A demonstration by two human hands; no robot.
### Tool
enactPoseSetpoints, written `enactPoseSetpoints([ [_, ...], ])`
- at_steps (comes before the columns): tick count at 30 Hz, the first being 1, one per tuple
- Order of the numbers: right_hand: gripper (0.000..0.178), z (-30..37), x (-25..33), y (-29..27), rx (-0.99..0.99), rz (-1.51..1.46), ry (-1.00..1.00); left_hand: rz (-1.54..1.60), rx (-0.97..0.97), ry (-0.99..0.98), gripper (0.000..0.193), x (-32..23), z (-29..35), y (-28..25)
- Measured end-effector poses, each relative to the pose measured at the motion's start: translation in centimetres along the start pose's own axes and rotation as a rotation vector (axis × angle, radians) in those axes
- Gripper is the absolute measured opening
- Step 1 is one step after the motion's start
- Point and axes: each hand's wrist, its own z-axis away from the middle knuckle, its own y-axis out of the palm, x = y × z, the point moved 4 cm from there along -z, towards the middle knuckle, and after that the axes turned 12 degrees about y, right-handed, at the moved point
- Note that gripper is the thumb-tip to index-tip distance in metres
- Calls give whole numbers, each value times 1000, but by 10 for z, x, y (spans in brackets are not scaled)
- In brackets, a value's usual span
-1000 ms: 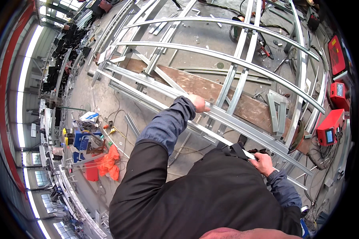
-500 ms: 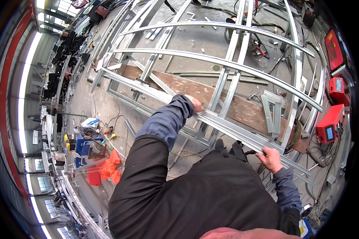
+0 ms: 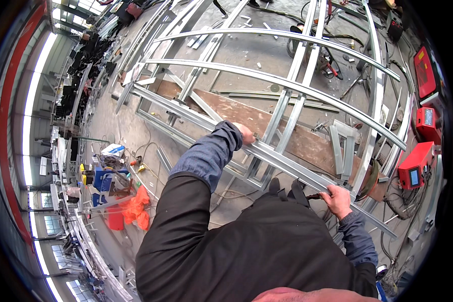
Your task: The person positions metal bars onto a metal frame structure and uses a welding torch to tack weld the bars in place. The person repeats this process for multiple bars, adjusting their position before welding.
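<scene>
Left hand: bare left hand (image 3: 246,135) lies on the front rail (image 3: 287,162); fingers partly hidden by the wrist, so cannot tell if the grip is closed or only resting.
Right hand: bare right hand (image 3: 338,200) is clasped around the same rail, further along to the right; fingers over the top, thumb on the near side, hardly any gap.
Hand spacing: well apart, both on one rail.
Front rail: long, straight, silvery metal, ridged lengthwise; runs slantwise in front of the body, down toward the right; part of the metal frame.
Curved bars: two arched, pale metal bars (image 3: 246,70) cross the frame beyond the hands.
Struts: paired, straight metal struts (image 3: 282,108) pass under the arched bars and meet the front rail between the hands.
Board: brown, scuffed, flat board (image 3: 231,105) behind the front rail, seen through the frame.
Offcuts: short grey metal pieces (image 3: 336,148) on the board's right part.
Clothing: denim-like blue sleeves (image 3: 201,156), smooth black garment (image 3: 256,246), dark shoes (image 3: 299,190) below the rail.
Floor: grey concrete floor (image 3: 267,50), scattered with scraps and cables (image 3: 397,206).
Right side: boxy red machine (image 3: 416,166) with a small screen, more red units behind.
Left side: crumpled orange cloth (image 3: 137,206) beside blue boxes (image 3: 103,180).
Room: workshop hall, bright strip lights (image 3: 29,126), red beam (image 3: 4,131), windows (image 3: 55,229).
</scene>
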Motion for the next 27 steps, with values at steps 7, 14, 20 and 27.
enactPoseSetpoints([
  [7, 27, -9, 11, -7, -140, 85, -141, 78, -9, 33, 60, 6, 1, -4],
  [14, 27, -16, 18, -6, -229, 99, -262, 21, -19, 135, 56, 26, -18, 19],
  [20, 26, -10, 15, -3, -213, 113, -264, 27, -68, 219, 38, 26, -14, 13],
  [27, 21, -14, 1, 18, -293, 97, -183, -197, -55, 357, 38, 26, -17, 16],
])
